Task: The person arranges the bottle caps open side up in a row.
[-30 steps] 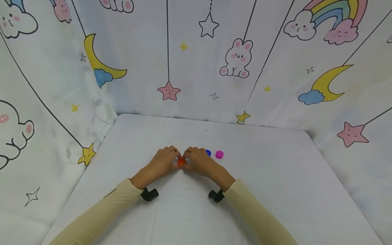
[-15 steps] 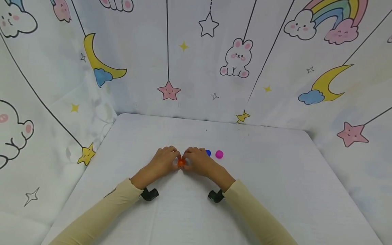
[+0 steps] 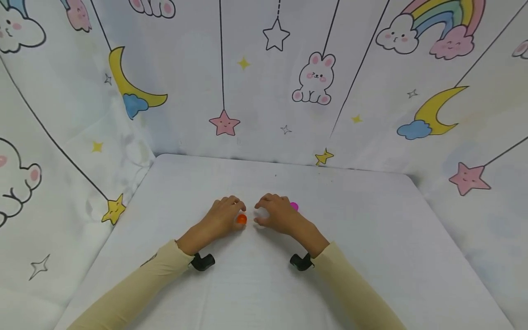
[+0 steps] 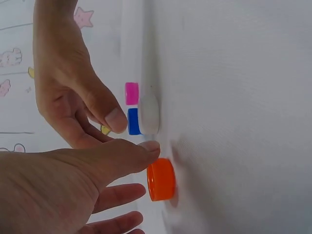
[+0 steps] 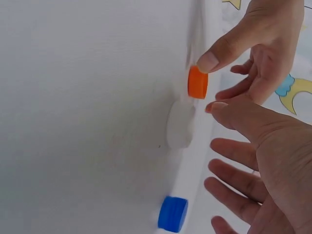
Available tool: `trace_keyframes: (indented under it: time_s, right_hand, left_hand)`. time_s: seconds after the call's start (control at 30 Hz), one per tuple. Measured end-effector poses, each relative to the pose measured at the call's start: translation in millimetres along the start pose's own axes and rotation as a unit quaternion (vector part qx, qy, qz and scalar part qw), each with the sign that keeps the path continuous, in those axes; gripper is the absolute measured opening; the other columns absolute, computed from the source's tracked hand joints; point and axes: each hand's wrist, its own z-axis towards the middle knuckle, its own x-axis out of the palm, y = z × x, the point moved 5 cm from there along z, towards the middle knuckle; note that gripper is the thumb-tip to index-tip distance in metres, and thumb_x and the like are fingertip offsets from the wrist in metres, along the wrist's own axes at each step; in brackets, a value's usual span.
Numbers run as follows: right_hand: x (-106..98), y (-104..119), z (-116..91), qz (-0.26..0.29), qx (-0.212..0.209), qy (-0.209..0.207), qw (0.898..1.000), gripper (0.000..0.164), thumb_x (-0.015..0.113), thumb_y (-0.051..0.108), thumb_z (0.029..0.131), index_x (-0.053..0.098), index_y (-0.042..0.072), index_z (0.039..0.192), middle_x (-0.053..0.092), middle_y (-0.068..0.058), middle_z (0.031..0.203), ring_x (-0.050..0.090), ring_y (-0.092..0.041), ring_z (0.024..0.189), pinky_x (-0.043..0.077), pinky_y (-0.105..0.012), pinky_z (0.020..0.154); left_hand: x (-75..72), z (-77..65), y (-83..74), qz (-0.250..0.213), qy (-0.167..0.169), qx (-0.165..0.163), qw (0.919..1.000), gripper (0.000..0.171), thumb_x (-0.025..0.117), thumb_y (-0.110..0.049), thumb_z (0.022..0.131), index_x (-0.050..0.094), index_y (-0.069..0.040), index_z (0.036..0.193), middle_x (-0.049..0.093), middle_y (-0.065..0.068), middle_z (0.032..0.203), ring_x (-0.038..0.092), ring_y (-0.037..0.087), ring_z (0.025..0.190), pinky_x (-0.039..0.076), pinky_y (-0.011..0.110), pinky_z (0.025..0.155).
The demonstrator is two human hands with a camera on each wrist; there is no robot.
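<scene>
Left hand (image 3: 222,217): fingers parted, thumb against the orange cap (image 3: 242,219), which sits on the tabletop (image 3: 247,284); presumably light, rigid, smooth, best pinched by its side wall. White cap (image 5: 179,126): between the hands, likely similar. Right hand (image 3: 281,215): fingers loosely spread, holding nothing.

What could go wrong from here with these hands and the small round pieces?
1. The white piece blends into the white tabletop, so it might be overlooked or bumped.
2. The left thumb is right at the orange piece; a small slip could push it away.
3. The blue piece is out of sight in the head view, so the right hand may brush it.
</scene>
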Motion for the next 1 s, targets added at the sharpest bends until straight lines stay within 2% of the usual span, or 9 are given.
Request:
trace_keyframes:
  time_s: [0.2, 0.43, 0.8, 1.0]
  right_hand:
    - [3, -9, -8, 0.007, 0.000, -0.012, 1.000, 0.039, 0.075, 0.041, 0.098, 0.074, 0.015, 0.128, 0.067, -0.005, 0.136, 0.059, -0.026, 0.130, 0.044, -0.054, 0.109]
    - [3, -14, -21, 0.005, -0.018, -0.032, 0.999, 0.038, 0.077, 0.039, 0.097, 0.074, 0.013, 0.125, 0.066, -0.005, 0.133, 0.060, -0.025, 0.128, 0.046, -0.054, 0.106]
    - [6, -13, -25, 0.007, -0.013, -0.033, 0.999, 0.033, 0.082, 0.035, 0.094, 0.076, 0.016, 0.120, 0.066, -0.004, 0.133, 0.061, -0.026, 0.124, 0.046, -0.054, 0.105]
    - [6, -8, -27, -0.014, -0.025, -0.050, 0.998, 0.031, 0.082, 0.035, 0.093, 0.077, 0.016, 0.117, 0.065, -0.003, 0.133, 0.061, -0.026, 0.126, 0.042, -0.058, 0.108]
  left_hand:
    - [4.8, 7.1, -8.1, -0.016, 0.015, 0.016, 0.9996, 0.039, 0.086, -0.027, 0.090, 0.069, -0.009, 0.120, 0.062, 0.012, 0.131, 0.057, 0.034, 0.121, 0.043, 0.054, 0.105]
    - [10.9, 14.8, -22.8, -0.017, 0.020, 0.047, 0.9986, 0.037, 0.086, -0.026, 0.089, 0.069, -0.011, 0.118, 0.061, 0.012, 0.129, 0.057, 0.033, 0.120, 0.044, 0.054, 0.100]
    - [15.1, 19.0, -29.8, -0.013, 0.021, 0.052, 0.9983, 0.034, 0.087, -0.026, 0.089, 0.070, -0.012, 0.115, 0.061, 0.011, 0.129, 0.057, 0.034, 0.122, 0.044, 0.054, 0.102]
    - [15.6, 19.3, -31.7, -0.020, 0.024, 0.050, 0.9983, 0.030, 0.087, -0.024, 0.088, 0.072, -0.011, 0.111, 0.062, 0.012, 0.129, 0.057, 0.035, 0.122, 0.043, 0.055, 0.102]
